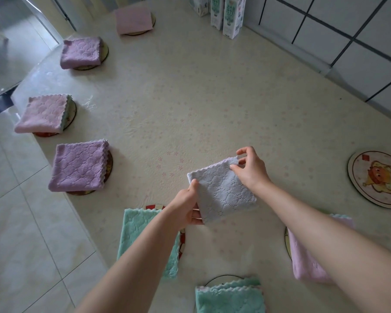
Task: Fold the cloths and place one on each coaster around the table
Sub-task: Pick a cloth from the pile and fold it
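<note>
A folded pale lavender cloth is held just above the table between both hands. My left hand grips its near left edge, thumb on top. My right hand pinches its far right corner. A bare round coaster with a cartoon picture lies at the right. Folded cloths sit on coasters around the table: purple, pink, purple, pink, green, green and pink, the last partly hidden by my right arm.
The table has a cream flowered cover. Three cartons stand at its far edge by a tiled wall. Tiled floor lies to the left below the table edge.
</note>
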Available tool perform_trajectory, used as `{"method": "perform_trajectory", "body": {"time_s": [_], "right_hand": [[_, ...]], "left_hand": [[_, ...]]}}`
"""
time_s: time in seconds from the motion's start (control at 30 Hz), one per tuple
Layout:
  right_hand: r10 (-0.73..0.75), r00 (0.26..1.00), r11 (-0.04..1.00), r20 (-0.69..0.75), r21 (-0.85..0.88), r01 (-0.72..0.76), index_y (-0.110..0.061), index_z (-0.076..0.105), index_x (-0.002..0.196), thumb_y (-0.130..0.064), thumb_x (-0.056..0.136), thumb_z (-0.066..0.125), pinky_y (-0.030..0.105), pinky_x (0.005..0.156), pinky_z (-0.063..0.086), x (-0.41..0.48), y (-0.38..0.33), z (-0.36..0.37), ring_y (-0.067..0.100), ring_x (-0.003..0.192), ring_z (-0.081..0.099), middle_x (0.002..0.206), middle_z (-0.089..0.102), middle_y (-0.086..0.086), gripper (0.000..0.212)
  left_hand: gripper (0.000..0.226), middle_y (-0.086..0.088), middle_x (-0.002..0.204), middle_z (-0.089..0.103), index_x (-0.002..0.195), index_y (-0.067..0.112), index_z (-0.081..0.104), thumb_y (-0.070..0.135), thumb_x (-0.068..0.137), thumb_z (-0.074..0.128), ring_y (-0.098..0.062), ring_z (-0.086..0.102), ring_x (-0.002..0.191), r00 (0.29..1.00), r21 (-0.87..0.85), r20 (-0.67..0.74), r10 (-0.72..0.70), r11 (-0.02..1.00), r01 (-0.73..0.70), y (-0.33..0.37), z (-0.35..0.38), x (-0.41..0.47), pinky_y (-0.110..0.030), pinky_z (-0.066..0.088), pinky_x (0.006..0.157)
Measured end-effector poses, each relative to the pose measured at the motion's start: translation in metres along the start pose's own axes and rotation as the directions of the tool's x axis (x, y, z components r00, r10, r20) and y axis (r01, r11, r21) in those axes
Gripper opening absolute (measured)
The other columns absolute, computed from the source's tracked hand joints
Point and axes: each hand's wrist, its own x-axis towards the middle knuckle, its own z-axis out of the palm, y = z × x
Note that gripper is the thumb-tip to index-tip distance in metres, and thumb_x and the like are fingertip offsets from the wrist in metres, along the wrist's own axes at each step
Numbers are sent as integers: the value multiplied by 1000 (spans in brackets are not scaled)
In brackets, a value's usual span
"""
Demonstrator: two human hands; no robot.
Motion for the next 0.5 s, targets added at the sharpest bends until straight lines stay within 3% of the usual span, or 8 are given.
{"method": "perform_trajectory", "body": {"time_s": [0.1, 0.17, 0.2, 0.23, 0.3, 0.33, 0.4, 0.5], "right_hand": [[-23, 999, 1000, -35, 0, 23, -15, 48, 113, -22, 84, 66, 30, 71, 46, -2, -2, -1, 20, 81, 58, 88, 57, -2, 35], [-61, 993, 997, -98, -54, 55, -13, 48, 112, -23, 85, 64, 30, 71, 45, -5, 0, -6, 21, 83, 60, 88, 59, -3, 33], [-83, 988, 993, -127, -99, 71, -12, 48, 113, -24, 86, 62, 32, 73, 46, -8, 3, -9, 23, 86, 60, 90, 59, -2, 32], [-105, 984, 986, -145, -146, 84, -12, 48, 113, -25, 87, 60, 35, 76, 48, -13, 6, -12, 24, 89, 59, 96, 59, 0, 31], [-193, 968, 954, -158, -260, 148, -12, 49, 114, -25, 88, 58, 39, 76, 49, -27, 12, -14, 28, 96, 56, 107, 55, 6, 30], [-269, 951, 920, -154, -332, 207, -13, 51, 114, -24, 87, 58, 39, 75, 49, -35, 16, -14, 29, 98, 54, 110, 54, 8, 30], [-404, 909, 823, -102, -474, 312, -14, 55, 114, -25, 84, 61, 38, 71, 49, -51, 22, -9, 31, 96, 54, 111, 54, 8, 32], [-430, 903, 718, -25, -615, 325, -16, 57, 112, -29, 77, 69, 38, 67, 51, -68, 31, 0, 32, 89, 56, 106, 56, 8, 39]], "left_hand": [[47, -20, 100, 70, 109, 1, 61, 43, 96, 45, -33, 70, 86, 998, 27, -34, 47, 999, -46, 2, -5, -7, -47, 57, 76], [35, -13, 84, 73, 96, 3, 66, 36, 92, 54, -26, 72, 71, 944, 266, -211, 255, 944, -195, -1, -10, -11, -46, 59, 75], [29, -6, 82, 72, 92, 6, 65, 34, 90, 57, -24, 71, 68, 858, 458, -280, 430, 846, -274, -4, -14, -11, -42, 58, 74], [23, 0, 85, 68, 94, 10, 61, 33, 89, 58, -21, 68, 73, 733, 669, -284, 617, 676, -310, -7, -18, -11, -38, 56, 73], [24, 1, 99, 62, 108, 16, 56, 27, 87, 60, -21, 59, 89, 441, 933, -47, 896, 198, -302, -13, -22, -10, -36, 50, 78], [30, -1, 108, 61, 115, 16, 56, 26, 87, 60, -23, 57, 99, 339, 950, 127, 932, -16, -311, -15, -22, -6, -36, 49, 83], [41, -5, 130, 56, 128, 17, 52, 28, 89, 56, -27, 50, 122, 288, 888, 408, 866, -303, -346, -19, -20, 4, -43, 43, 100], [52, -4, 149, 39, 139, 21, 44, 39, 90, 42, -28, 29, 141, 384, 836, 546, 745, -452, -312, -27, -17, 19, -45, 21, 116]]}}
